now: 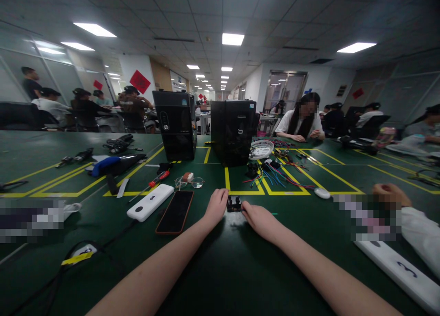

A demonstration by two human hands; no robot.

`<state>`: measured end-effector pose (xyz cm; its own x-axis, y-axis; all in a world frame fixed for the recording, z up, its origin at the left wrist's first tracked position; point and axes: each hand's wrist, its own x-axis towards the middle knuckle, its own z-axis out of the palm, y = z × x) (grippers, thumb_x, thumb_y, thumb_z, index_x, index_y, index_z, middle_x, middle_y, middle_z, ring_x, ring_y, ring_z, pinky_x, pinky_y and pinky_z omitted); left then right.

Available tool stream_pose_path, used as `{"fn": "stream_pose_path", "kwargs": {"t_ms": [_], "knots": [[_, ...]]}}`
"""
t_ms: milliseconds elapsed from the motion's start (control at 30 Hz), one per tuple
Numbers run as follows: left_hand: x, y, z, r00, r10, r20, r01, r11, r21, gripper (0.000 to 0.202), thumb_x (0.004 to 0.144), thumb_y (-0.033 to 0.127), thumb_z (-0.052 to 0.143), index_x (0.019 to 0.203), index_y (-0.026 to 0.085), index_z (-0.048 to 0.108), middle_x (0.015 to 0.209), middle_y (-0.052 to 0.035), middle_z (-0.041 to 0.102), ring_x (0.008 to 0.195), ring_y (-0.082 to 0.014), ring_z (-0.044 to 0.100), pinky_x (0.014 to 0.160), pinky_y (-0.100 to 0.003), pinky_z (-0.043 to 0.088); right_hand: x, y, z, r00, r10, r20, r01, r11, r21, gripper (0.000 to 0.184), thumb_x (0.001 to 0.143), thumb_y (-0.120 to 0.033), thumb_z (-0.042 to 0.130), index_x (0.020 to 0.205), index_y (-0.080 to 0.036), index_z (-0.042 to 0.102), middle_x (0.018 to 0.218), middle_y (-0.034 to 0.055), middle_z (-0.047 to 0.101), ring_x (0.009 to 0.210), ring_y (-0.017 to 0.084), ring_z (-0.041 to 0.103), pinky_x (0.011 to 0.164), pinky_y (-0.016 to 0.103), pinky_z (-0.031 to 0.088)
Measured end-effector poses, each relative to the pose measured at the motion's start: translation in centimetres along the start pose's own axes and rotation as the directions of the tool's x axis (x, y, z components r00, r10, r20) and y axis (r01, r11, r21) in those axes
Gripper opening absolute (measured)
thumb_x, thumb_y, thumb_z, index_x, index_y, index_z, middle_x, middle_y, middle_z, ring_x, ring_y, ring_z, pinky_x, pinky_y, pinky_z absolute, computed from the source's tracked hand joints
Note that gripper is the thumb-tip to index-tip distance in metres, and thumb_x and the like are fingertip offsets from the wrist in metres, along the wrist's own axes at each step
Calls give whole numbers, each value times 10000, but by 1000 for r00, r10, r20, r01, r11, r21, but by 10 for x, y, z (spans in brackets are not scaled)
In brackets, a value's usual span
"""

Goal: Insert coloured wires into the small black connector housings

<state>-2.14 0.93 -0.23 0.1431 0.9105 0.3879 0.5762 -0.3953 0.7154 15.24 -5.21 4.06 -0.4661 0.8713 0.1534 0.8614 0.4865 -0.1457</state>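
A small black part (234,204) lies on the green table (220,270) right in front of me. My left hand (216,207) rests at its left side with the fingers curled against it. My right hand (258,218) comes in from the right, its fingertips closed on the part's right edge. Both forearms stretch across the table toward it. What the fingers do on the far side of the part is hidden.
A dark phone (175,211), a white power bank (150,202), glasses (189,182) and a red-handled screwdriver (158,178) lie to the left. Two black computer towers (177,123) (233,130) stand behind. Loose wires (275,178) and a white fan grille (261,148) lie right. A co-worker's hand (390,194) is at far right.
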Motion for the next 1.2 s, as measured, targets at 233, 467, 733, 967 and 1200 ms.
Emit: {"fn": "stream_pose_path", "kwargs": {"t_ms": [233, 467, 733, 967, 1200], "knots": [[-4, 9, -1, 990, 44, 135, -51, 998, 46, 357, 933, 337, 277, 1067, 174, 565, 1077, -69, 611, 1034, -199, 540, 927, -323, 397, 3, 14, 8, 985, 170, 6, -168, 977, -135, 615, 836, -446, 460, 1356, -172, 280, 882, 110, 675, 778, 238, 637, 638, 289, 405], [-9, 14, -3, 947, 160, 277, -140, 986, -91, 443, 929, 393, 295, 1326, 209, 364, 1166, -66, 588, 1126, -203, 496, 987, -341, 350, 7, 22, 6, 967, 255, 18, -250, 956, -152, 426, 858, -409, 421, 1232, -205, 431, 928, 95, 668, 820, 228, 634, 658, 287, 422], [-8, 10, 0, 953, 134, 272, -111, 989, -98, 471, 933, 406, 285, 1343, 182, 341, 1198, -94, 551, 1125, -210, 484, 977, -358, 354, 5, 80, -22, 813, 582, 3, -568, 795, -211, 290, 799, -386, 496, 983, -163, 521, 906, 118, 654, 833, 256, 628, 630, 308, 446], [-8, 9, -1, 949, 137, 284, -117, 989, -86, 481, 931, 410, 291, 1354, 183, 322, 1204, -93, 547, 1141, -215, 470, 984, -364, 347, -23, 173, -41, 574, 818, 23, -797, 565, -215, 348, 763, -383, 521, 1001, -131, 546, 1037, 161, 619, 933, 283, 604, 660, 341, 466], [-9, 12, -3, 944, 148, 295, -137, 989, -57, 481, 918, 384, 336, 1360, 194, 312, 1175, -79, 564, 1123, -213, 481, 987, -360, 341, -43, 215, -39, 586, 807, -72, -809, 578, -112, 370, 722, -477, 548, 907, -159, 586, 931, 127, 644, 859, 262, 617, 628, 314, 452]]}}
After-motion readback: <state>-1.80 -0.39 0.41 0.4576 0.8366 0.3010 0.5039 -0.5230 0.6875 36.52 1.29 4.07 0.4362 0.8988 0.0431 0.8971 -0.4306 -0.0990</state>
